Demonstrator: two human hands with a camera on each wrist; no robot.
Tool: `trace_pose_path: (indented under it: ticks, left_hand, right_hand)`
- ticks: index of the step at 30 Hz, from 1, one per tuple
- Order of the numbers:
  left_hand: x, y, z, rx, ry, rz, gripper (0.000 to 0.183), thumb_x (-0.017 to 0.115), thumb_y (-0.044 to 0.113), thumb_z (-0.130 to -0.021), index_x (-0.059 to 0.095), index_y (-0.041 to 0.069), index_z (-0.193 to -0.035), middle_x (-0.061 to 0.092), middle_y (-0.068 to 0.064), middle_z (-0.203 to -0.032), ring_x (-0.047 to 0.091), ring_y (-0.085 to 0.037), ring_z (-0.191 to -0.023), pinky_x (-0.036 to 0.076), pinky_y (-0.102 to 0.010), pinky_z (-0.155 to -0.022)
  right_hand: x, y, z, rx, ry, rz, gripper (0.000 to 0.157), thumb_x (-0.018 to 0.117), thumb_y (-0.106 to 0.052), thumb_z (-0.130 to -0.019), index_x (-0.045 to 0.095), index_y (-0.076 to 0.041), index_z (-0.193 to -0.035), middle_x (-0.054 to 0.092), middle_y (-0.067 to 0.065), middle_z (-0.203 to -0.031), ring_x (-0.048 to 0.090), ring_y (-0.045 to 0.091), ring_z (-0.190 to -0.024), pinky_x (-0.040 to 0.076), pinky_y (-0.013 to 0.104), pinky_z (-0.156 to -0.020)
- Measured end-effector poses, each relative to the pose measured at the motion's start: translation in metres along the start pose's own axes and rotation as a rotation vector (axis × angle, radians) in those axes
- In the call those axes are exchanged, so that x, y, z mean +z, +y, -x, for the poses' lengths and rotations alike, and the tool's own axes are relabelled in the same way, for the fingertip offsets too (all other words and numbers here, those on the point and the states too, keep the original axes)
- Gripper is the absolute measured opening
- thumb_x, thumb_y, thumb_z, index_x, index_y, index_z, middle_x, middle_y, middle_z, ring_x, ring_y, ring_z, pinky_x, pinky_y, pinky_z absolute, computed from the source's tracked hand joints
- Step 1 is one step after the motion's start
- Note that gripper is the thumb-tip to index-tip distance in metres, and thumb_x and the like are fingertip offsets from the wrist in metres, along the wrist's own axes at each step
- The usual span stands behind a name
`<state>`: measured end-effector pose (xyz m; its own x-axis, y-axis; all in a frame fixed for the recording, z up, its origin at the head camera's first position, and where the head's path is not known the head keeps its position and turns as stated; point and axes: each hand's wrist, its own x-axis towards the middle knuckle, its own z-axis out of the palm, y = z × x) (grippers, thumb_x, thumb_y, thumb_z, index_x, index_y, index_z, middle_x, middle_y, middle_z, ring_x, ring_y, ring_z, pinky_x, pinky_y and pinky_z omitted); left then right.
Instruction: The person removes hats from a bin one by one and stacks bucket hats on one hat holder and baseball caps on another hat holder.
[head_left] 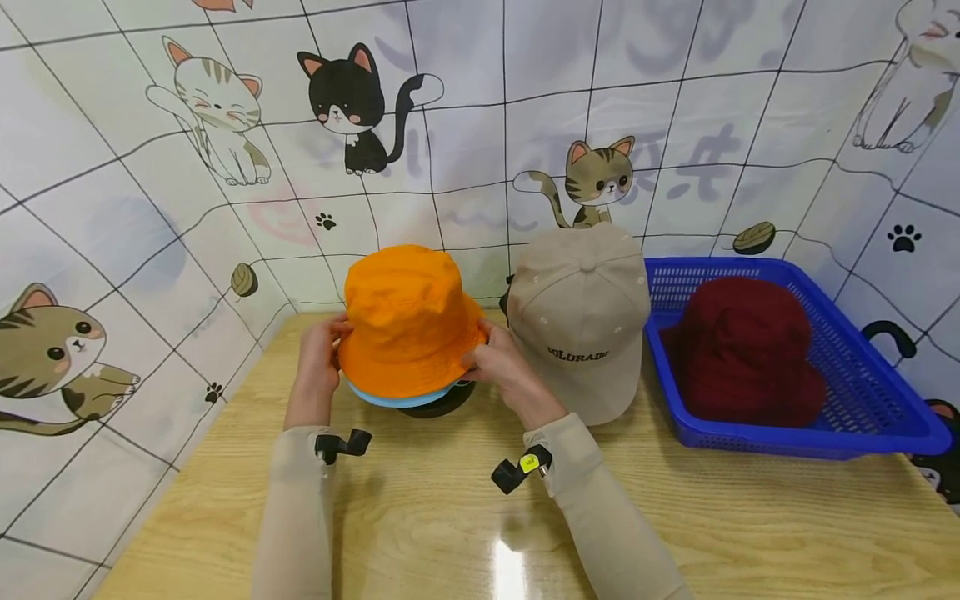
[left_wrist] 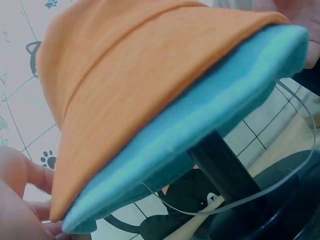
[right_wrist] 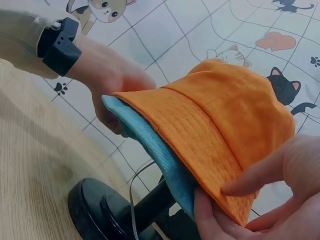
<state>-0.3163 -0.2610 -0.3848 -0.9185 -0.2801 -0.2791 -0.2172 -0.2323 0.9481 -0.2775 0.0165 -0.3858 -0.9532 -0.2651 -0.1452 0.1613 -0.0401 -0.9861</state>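
Observation:
An orange bucket hat (head_left: 405,321) sits over a light blue brim (left_wrist: 200,105) that shows below it. Under both stands a black stand (right_wrist: 100,210) with a round base and a post; its top is hidden inside. My left hand (head_left: 320,354) grips the left side of the brim. On the opposite side my right hand (head_left: 501,362) pinches the brim, thumb on the orange cloth and fingers underneath, as the right wrist view shows. A thin pale cord (left_wrist: 270,190) hangs beneath the blue brim.
Right of my right hand is a beige baseball cap (head_left: 581,308) lettered COLORADO. Beyond it a blue plastic basket (head_left: 810,446) holds a dark red bucket hat (head_left: 742,358). A cat-patterned sheet (head_left: 480,133) covers the wall behind the wooden table (head_left: 420,517).

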Motion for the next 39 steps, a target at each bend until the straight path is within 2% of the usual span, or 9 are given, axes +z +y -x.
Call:
trace_pose_path:
  ticks: [3,9,14,18,23,27,34,37,39]
  left_hand:
    - [-0.001,0.006,0.004,0.004,-0.025,-0.021,0.057,0.047,-0.002,-0.093,0.054,0.015,-0.147,0.054,0.006,-0.116,0.057,-0.012,-0.086,0.047,-0.020,-0.070]
    - [-0.001,0.014,0.006,-0.014,-0.102,0.007,0.073,0.040,-0.015,-0.088,0.049,0.016,-0.153,0.056,0.004,-0.120,0.062,-0.010,-0.086,0.051,-0.020,-0.066]
    - [-0.002,0.014,0.005,-0.030,-0.147,0.013,0.076,0.040,-0.018,-0.089,0.045,0.016,-0.157,0.053,0.002,-0.122,0.064,-0.009,-0.087,0.053,-0.020,-0.067]
    - [-0.002,0.011,0.002,-0.024,-0.137,0.004,0.076,0.038,-0.019,-0.088,0.045,0.014,-0.156,0.051,-0.003,-0.133,0.064,-0.008,-0.081,0.053,-0.020,-0.065]
    - [-0.004,0.008,0.001,-0.028,-0.120,0.016,0.076,0.036,-0.020,-0.087,0.046,0.013,-0.156,0.040,-0.012,-0.159,0.065,-0.007,-0.079,0.053,-0.020,-0.062]
    - [-0.007,0.007,0.002,-0.037,-0.121,0.055,0.075,0.036,-0.019,-0.088,0.045,0.012,-0.156,0.035,-0.012,-0.165,0.066,-0.007,-0.082,0.053,-0.020,-0.062]
    - [-0.011,0.008,0.004,-0.046,-0.063,0.048,0.069,0.041,-0.012,-0.090,0.050,0.014,-0.153,0.051,-0.007,-0.153,0.068,-0.007,-0.082,0.055,-0.021,-0.068]
    - [-0.009,0.008,0.006,-0.026,-0.019,0.023,0.066,0.046,-0.011,-0.091,0.053,0.013,-0.151,0.061,0.002,-0.130,0.067,-0.008,-0.083,0.055,-0.021,-0.070]
    - [-0.008,0.008,0.007,-0.006,0.012,-0.004,0.064,0.048,-0.009,-0.091,0.054,0.013,-0.150,0.062,0.008,-0.116,0.065,-0.008,-0.086,0.053,-0.021,-0.072]
  right_hand:
    - [-0.001,0.000,0.001,-0.002,-0.016,-0.026,0.093,0.061,0.015,-0.082,0.023,-0.009,-0.164,0.041,0.020,-0.159,0.063,0.025,-0.102,0.061,0.034,-0.083]
    - [-0.005,0.001,0.001,-0.001,-0.049,-0.069,0.104,0.061,0.022,-0.077,0.015,-0.008,-0.165,0.030,0.019,-0.165,0.056,0.031,-0.123,0.057,0.028,-0.076]
    - [-0.005,0.005,-0.001,-0.037,-0.042,-0.040,0.104,0.060,0.024,-0.075,0.018,-0.009,-0.164,0.036,0.021,-0.159,0.055,0.033,-0.115,0.054,0.027,-0.067]
    - [-0.003,0.009,-0.004,-0.067,-0.034,-0.011,0.104,0.059,0.024,-0.075,0.015,-0.007,-0.164,0.036,0.023,-0.157,0.054,0.032,-0.109,0.051,0.028,-0.063]
    - [0.002,0.011,-0.006,-0.053,-0.011,-0.008,0.105,0.058,0.024,-0.077,0.009,-0.007,-0.164,0.027,0.023,-0.162,0.057,0.032,-0.106,0.055,0.034,-0.070]
    - [0.004,0.011,-0.005,-0.041,0.004,0.008,0.106,0.058,0.024,-0.078,0.007,-0.009,-0.164,0.024,0.022,-0.164,0.056,0.035,-0.114,0.057,0.039,-0.076]
    - [0.004,0.006,-0.002,-0.013,-0.044,0.020,0.113,0.058,0.024,-0.078,-0.003,-0.014,-0.166,0.016,0.018,-0.169,0.054,0.034,-0.117,0.052,0.031,-0.066]
    - [0.005,0.003,0.000,0.011,-0.097,0.034,0.115,0.061,0.020,-0.084,-0.012,-0.018,-0.165,0.003,0.019,-0.171,0.061,0.036,-0.111,0.060,0.035,-0.074]
    - [0.005,0.001,0.002,0.023,-0.119,0.073,0.115,0.063,0.015,-0.088,-0.015,-0.021,-0.165,-0.009,0.021,-0.170,0.062,0.039,-0.118,0.063,0.041,-0.084]
